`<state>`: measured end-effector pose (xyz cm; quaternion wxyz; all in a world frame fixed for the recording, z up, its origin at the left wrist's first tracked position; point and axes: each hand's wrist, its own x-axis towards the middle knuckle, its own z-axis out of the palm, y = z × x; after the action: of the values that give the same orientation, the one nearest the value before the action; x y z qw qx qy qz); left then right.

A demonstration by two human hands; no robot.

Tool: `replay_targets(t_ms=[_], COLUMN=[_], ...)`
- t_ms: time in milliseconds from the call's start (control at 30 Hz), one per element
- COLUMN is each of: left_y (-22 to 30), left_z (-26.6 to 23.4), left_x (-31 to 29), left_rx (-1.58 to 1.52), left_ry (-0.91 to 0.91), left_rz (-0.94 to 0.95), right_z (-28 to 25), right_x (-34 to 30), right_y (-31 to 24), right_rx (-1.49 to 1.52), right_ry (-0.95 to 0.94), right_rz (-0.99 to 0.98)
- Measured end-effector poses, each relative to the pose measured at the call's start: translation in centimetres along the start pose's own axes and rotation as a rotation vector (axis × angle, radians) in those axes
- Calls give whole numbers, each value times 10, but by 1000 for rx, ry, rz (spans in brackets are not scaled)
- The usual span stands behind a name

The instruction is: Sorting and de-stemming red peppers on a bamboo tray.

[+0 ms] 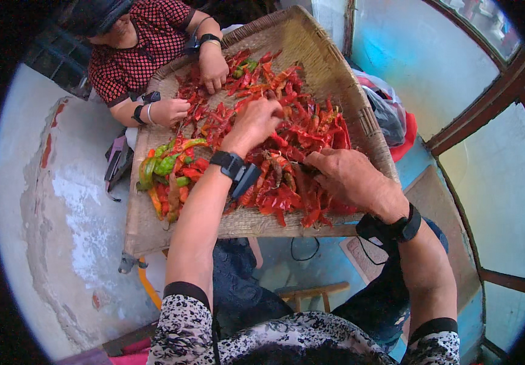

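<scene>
Red chili peppers (290, 191), wrinkled and dried-looking, lie heaped in a large woven basket tray (311, 42). My left hand (255, 125) reaches into the middle of the heap, its fingers curled down among the peppers; their tips are partly hidden, and I cannot make out what they hold. At the right side of the heap, my right hand (350, 179) has its thumb and fingers pinched together on a red chili pepper, much of which blends into the pile. Green and orange peppers (166, 164) form a separate cluster at the tray's left.
Across the tray's far left, another person in a red-and-black patterned top (147, 45) has both hands (214, 70) in the peppers. Plastic bags (386, 112) sit beyond the right rim. A wooden stool (317, 291) stands below the near edge. Framed panes (423, 67) rise at right.
</scene>
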<state>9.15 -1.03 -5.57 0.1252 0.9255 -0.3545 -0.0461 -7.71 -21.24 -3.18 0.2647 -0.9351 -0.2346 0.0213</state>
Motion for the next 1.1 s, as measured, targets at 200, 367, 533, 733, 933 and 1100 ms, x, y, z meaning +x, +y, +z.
replay_targets(t_ms=[200,367,533,733,933,1100], left_y=[-19,-11,-9,-12,-6,1], left_z=[-27,-37,-41,-61,-35,1], left_x=[-9,-40,-45,2,18,6], left_rx=[-464,-637,-682,-596,-110,203], left_ry=[273,331,377,353,259,89], left_rz=[-352,-369,-370,-302,-244,-435], right_z=[0,3,3,5,5,4], right_x=[-4,-4,-3,-3,-2,-3], right_y=[-2,4,8,8,6,1], right_rx=[-71,-59,-33,-32,-41,-67], right_ry=[71,56,104,73,94,77], right_rz=[-43,-57,-118,-86,-103,-58])
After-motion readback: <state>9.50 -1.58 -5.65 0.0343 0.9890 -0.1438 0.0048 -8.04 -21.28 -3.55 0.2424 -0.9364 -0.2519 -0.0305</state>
